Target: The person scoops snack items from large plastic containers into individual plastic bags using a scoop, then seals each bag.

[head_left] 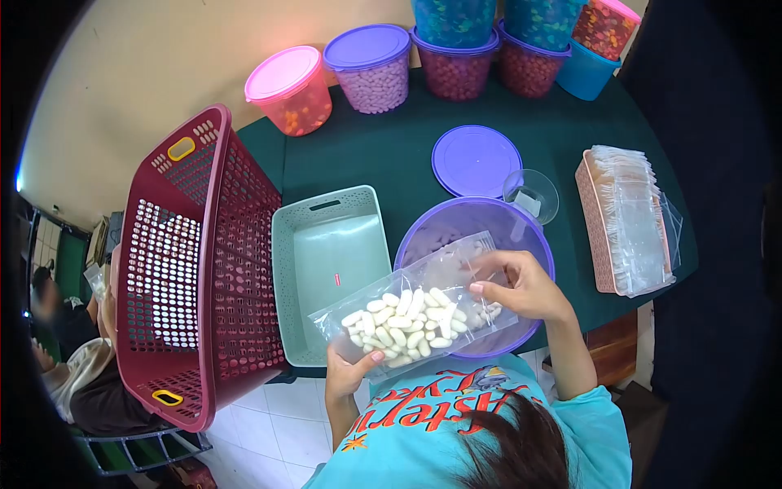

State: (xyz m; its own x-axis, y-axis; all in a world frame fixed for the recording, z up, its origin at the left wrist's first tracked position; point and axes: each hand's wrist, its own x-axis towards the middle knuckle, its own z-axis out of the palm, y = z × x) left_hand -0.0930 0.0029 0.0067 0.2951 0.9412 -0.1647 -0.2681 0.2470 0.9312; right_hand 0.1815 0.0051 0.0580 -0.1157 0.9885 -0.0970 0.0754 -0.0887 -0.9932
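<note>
A clear plastic bag [411, 314] with many white oblong candy-like pieces is held slanted in front of me. My left hand [350, 371] pinches its lower left part, thumb on top. At the bag's upper right end, my right hand [521, 285] has its thumb and fingers closed around the plastic edge. Below the right hand and the bag stands a purple tub [542, 253] holding more pale pieces. A clear scoop or cup [542, 191] rests at the tub's back right rim. The purple lid [476, 160] lies flat behind the tub.
A pale green basket [326, 236] stands left of the tub, beside a tall maroon basket [244, 285]. At right, a pink basket [599, 228] holds stacked clear bags. Several lidded tubs [371, 73] line the table's back. Another person [90, 367] sits at far left.
</note>
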